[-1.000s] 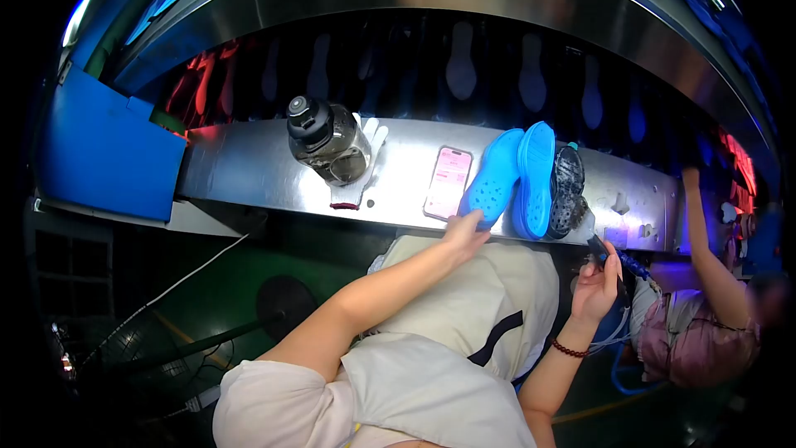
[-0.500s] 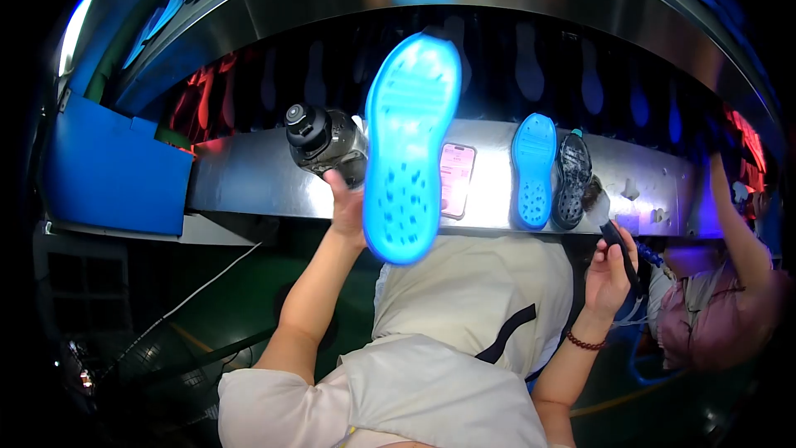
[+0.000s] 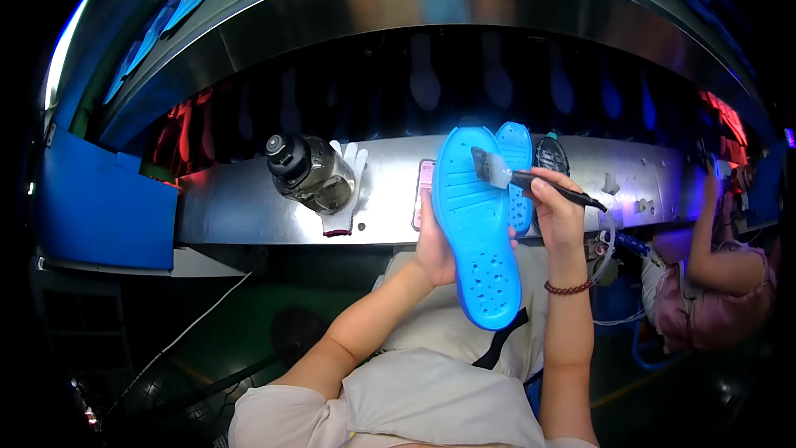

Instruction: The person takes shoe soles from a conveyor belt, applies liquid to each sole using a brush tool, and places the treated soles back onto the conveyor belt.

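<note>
A bright blue shoe sole [image 3: 474, 228] is in my left hand [image 3: 433, 250], whose fingers wrap round its edge from beneath, with the tread-side holes and ridges facing up. My right hand [image 3: 559, 209] grips the black handle of a brush [image 3: 499, 170]. Its bristles rest against the ridged upper part of the sole, and a thin clear tube trails from the handle's end. Partly covered by the held sole, another blue sole [image 3: 516, 146] lies on the metal bench. Next to it lies a dark sole-shaped piece [image 3: 550, 154], partly hidden by my right hand.
On the bench [image 3: 390, 224] are a dark bottle [image 3: 313, 178], a white glove [image 3: 355, 187] and a pink-screened phone [image 3: 425, 176]. A dark opening with hanging soles [image 3: 424, 75] runs behind. At right sits another person [image 3: 721, 307]; a blue panel [image 3: 108, 199] stands at left.
The held blue sole has moved right and down, lower in front of the bench. My right hand has raised the brush from beside the dark piece onto this sole.
</note>
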`<state>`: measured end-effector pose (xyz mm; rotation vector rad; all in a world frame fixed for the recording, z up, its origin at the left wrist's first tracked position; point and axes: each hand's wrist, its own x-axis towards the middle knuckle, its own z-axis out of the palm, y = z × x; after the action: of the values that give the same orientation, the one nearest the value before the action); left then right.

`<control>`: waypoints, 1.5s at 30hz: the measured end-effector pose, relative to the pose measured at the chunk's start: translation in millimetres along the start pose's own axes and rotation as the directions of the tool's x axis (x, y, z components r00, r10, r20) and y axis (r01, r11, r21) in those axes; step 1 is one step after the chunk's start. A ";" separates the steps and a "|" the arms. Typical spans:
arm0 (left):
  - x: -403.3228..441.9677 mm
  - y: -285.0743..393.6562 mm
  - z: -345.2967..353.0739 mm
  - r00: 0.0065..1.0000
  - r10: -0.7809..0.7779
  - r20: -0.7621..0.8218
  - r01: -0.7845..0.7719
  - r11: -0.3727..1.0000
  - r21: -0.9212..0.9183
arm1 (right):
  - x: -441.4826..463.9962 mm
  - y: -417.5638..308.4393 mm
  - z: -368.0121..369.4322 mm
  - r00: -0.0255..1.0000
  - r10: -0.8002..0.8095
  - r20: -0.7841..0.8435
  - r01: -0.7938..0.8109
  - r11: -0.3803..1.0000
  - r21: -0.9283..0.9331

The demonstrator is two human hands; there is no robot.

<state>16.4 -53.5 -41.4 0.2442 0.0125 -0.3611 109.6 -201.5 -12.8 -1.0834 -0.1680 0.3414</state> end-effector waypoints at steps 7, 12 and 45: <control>14.5 -7.0 12.5 0.910 0.203 -0.360 -0.152 0.974 0.166 | -11.0 -3.7 55.0 0.825 -0.430 0.366 0.556 0.502 -0.663; -1.6 38.6 -14.5 0.929 0.278 -0.243 -0.202 0.934 0.295 | -63.4 -14.8 33.6 0.813 -0.053 0.580 0.506 0.558 -0.658; 10.9 52.1 46.9 0.860 0.504 0.080 -0.502 0.805 0.316 | -69.2 -51.5 23.4 0.763 -0.163 0.626 0.546 0.681 -0.488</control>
<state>43.5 -21.3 15.8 0.5657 -0.1052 0.1780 47.7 -228.2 45.8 -1.5870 -1.0871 0.2014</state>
